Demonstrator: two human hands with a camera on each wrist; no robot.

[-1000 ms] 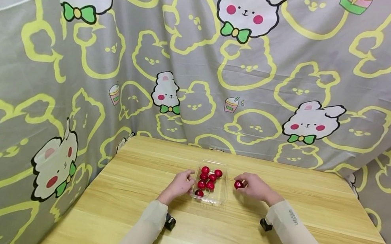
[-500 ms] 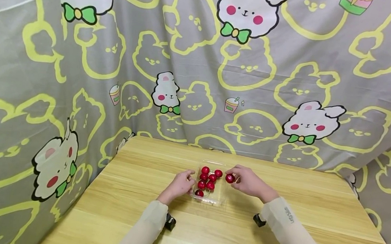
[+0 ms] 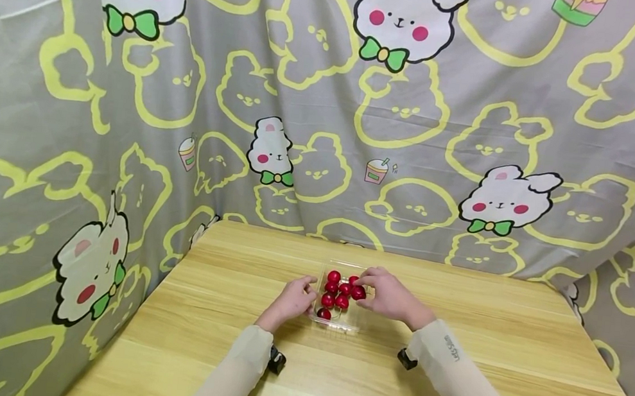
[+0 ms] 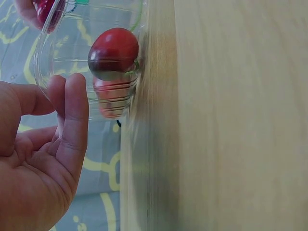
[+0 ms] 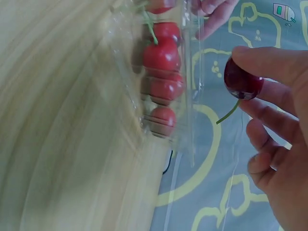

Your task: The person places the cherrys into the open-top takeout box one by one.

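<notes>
My right hand (image 3: 391,294) pinches a dark red cherry (image 5: 240,81) between thumb and fingertips; its green stem hangs down in the right wrist view. The cherry is over the right part of a clear plastic box (image 3: 352,321), above the rim. Several cherries (image 3: 328,300) lie inside the box, some with stems; one at the back right is partly hidden by the held cherry and fingers. At the box's left side, my left hand (image 3: 294,297) holds the rim with its fingertips. In the left wrist view, the fingers (image 4: 74,110) are bent against the clear wall.
The box stands on a light wood-grain table (image 3: 217,265), toward its back edge. A grey curtain (image 3: 315,107) with yellow outlines and cartoon rabbits hangs behind and at the sides. Each wrist carries a small black camera.
My right hand has carried the cherry leftward, from the table right of the box to over the box's right side. The left hand and the box have stayed in place.
</notes>
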